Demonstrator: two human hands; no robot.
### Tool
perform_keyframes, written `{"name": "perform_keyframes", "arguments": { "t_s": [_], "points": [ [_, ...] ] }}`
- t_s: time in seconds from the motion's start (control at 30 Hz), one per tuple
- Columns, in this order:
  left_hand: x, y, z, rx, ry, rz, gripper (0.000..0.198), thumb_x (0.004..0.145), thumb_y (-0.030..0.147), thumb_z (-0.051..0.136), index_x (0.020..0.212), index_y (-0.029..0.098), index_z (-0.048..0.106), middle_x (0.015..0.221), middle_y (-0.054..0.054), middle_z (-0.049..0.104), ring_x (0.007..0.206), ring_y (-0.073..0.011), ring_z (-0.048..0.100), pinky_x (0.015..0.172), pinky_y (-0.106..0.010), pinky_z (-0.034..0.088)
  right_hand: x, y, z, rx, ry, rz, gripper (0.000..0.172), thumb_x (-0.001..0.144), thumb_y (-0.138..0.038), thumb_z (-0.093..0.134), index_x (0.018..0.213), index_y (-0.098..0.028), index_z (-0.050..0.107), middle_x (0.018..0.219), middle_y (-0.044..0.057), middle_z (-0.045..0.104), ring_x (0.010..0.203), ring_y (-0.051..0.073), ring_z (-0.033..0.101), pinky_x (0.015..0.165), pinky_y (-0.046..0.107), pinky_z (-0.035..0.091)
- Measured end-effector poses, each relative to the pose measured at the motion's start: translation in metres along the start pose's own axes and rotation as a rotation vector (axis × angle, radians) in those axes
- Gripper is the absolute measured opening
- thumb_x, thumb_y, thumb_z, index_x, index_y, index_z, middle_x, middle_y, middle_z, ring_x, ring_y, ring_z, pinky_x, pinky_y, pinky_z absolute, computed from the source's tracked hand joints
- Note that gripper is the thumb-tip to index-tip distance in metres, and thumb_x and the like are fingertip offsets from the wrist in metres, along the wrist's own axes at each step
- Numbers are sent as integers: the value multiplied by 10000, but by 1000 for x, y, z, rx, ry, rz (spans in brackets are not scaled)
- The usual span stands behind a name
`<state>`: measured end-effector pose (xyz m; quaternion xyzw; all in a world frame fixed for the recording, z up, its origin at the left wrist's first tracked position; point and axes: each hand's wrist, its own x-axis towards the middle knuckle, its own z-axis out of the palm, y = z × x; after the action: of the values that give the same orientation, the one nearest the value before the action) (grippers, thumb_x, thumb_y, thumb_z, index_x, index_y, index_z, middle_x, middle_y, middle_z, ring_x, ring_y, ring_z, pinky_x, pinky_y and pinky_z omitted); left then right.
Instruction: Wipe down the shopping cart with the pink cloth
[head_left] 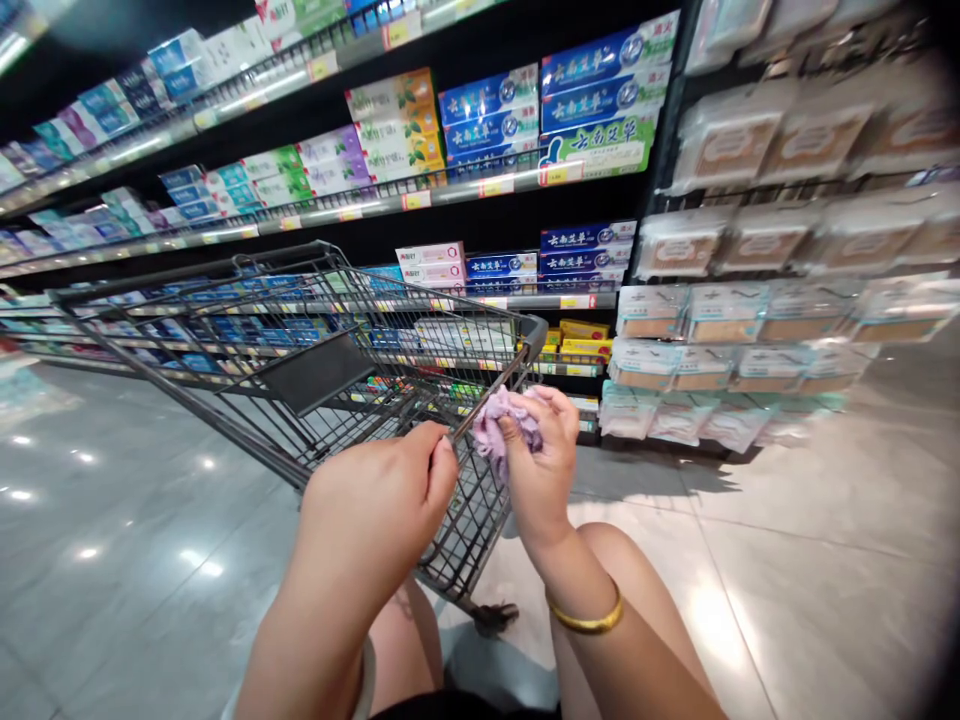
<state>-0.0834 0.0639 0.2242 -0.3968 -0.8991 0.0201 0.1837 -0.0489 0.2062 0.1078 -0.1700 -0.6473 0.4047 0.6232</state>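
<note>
A dark metal shopping cart (465,540) stands right in front of me, its near end at my knees. My left hand (382,480) is closed around the cart's top rim, thumb pressed on top. In my right hand (544,450) is a crumpled lilac cloth (499,430), bunched against the rim just right of my left hand. The fingers of the right hand curl over the cloth, and part of it is hidden behind them. A black plastic panel (319,370) sits inside the cart, whose wire basket looks bare.
Behind the cart run shelves (465,185) stacked with boxed toothpaste (600,90). To the right, packaged goods (727,310) hang in rows. Below the cart is a grey tiled floor (135,560), with a caster (495,618) close to my feet.
</note>
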Motion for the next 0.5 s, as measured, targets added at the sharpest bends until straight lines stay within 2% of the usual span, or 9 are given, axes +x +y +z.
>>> {"name": "perform_keyframes", "arguments": {
  "t_s": [0.1,0.17,0.2,0.27,0.37,0.43,0.5],
  "points": [
    [1,0,-1,-4,-15,-13,457,1010,389,294,1066,238,721,844,-52,774,719,-247,705,599,-341,344,-12,1,3,-51,-47,-123,506,930,-488,626,1371,-257,536,1367,143,499,1325,295,475,1135,563,398],
    [1,0,-1,-11,-21,-20,445,1007,393,302,1045,243,720,828,-47,770,723,-243,704,598,-338,340,-14,10,4,-53,-43,-191,675,867,-531,700,1431,-248,459,1395,163,487,1341,317,463,1130,579,406],
    [1,0,-2,-15,-22,-20,438,1007,394,305,1031,247,717,822,-42,768,727,-240,705,599,-337,337,-12,17,4,-37,-41,-201,682,850,-515,728,1419,-249,461,1380,158,504,1327,309,480,1120,564,424],
    [1,0,-3,-21,-28,-20,429,1009,395,305,1005,258,711,812,-31,764,730,-238,704,599,-335,327,-4,32,3,17,-54,-148,590,849,-439,746,1353,-248,505,1314,131,561,1268,272,538,1091,514,463],
    [3,0,-5,-26,-53,-13,416,1008,406,313,987,268,705,784,-20,752,720,-237,697,591,-332,308,9,45,-2,74,-116,48,492,816,-325,746,1259,-222,557,1222,99,630,1126,220,623,1019,435,515],
    [3,-1,-6,-32,-60,-8,410,1008,410,323,1002,268,707,783,-20,750,721,-234,694,590,-328,304,12,37,-6,89,-125,130,454,787,-264,721,1214,-214,573,1161,77,656,1027,192,653,945,383,543],
    [3,-2,-6,-40,-63,-5,409,1009,407,326,1028,266,710,811,-25,757,739,-232,698,598,-326,309,11,18,-8,100,-127,100,432,765,-221,703,1181,-220,585,1129,60,657,998,184,655,918,362,549]
  ]
}}
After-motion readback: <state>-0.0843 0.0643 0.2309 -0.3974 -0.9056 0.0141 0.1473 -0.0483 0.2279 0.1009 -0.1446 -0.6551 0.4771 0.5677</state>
